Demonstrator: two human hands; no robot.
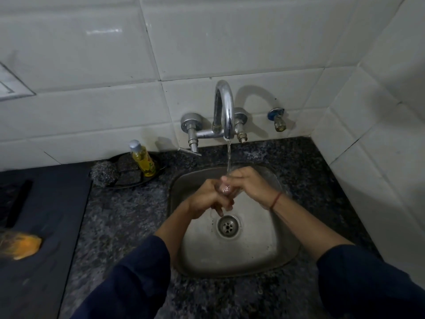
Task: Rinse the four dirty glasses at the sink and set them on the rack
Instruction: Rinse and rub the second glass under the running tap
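Ideally the left hand [205, 199] and right hand [251, 184], clasped together round the glass [226, 189] under the tap [224, 109], should rotate it so water [228, 157] reaches inside.

Speckled granite counter [128, 210], steel sink [264, 249] set in, black dish [138, 185] back-left, dark mat [46, 215] left

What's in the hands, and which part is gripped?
A clear drinking glass, over the steel sink under the running chrome tap. Left hand wraps its side; right hand curls round its upper end. Exact grip mostly hidden.
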